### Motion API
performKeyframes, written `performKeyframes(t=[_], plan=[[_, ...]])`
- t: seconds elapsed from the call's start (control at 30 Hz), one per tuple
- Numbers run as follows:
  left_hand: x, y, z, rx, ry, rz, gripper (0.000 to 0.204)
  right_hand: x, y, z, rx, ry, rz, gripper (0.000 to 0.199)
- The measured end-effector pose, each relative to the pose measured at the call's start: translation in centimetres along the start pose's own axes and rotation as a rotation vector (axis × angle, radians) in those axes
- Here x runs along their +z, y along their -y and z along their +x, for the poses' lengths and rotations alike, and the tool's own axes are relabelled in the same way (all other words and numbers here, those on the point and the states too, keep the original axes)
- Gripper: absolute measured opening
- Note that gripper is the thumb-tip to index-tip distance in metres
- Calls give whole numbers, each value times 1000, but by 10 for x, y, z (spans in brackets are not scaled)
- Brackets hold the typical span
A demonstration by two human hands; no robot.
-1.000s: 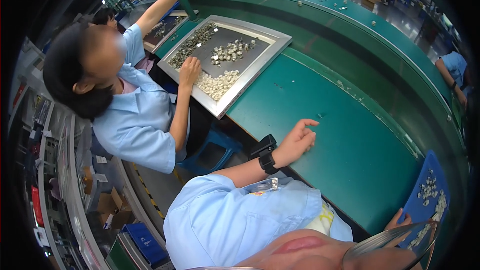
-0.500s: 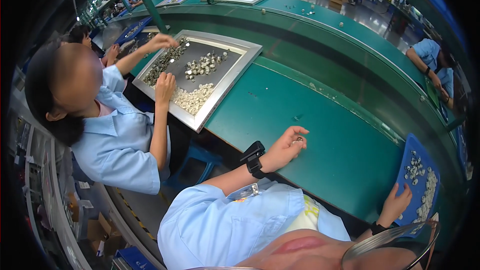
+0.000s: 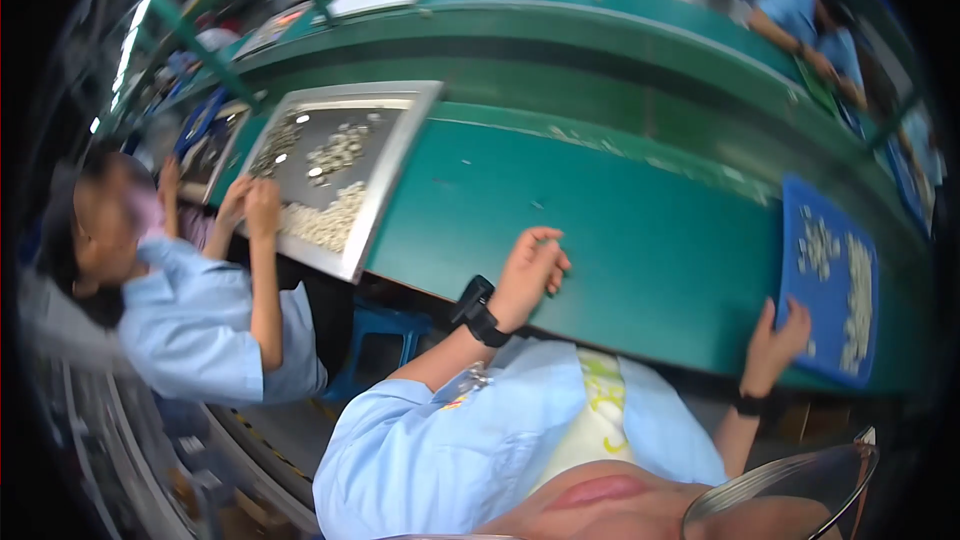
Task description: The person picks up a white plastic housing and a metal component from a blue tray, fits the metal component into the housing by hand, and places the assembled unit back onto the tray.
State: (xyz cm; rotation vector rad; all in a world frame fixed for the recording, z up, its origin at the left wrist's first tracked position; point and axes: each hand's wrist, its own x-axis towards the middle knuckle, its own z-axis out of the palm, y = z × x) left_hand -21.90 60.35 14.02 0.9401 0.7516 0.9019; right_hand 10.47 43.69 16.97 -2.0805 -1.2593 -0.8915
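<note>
Over the front edge of the green bench, my left hand is closed with its fingers curled. A small shiny metal part showed at its fingertips half a second ago; now the fingers and blur hide it. My right hand is at the near left edge of a blue tray, thumb and fingers apart, with nothing seen in it. Inside the tray lie a loose group of small metal parts and a denser band of pale small parts. Motion blurs both piles.
To the left, a co-worker's two hands work over a metal-framed tray holding dark, metallic and pale small parts. A green bench top spans between the trays. Behind it rises a green ledge. A blue stool stands below.
The whole view has swung, so the bench and trays sit differently in it. The co-worker's hands have come together at the near left of the framed tray. My right hand stays by the blue tray.
</note>
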Motion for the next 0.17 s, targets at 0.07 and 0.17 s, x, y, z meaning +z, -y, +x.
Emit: performKeyframes(t=[0.07,0.17], plan=[[15,-11,-8,-112,35,-18,23,4,36,2,-4,65,364,21],[37,-7,-4,-19,148,24,24,-2,95,9,-194,482,726,26]])
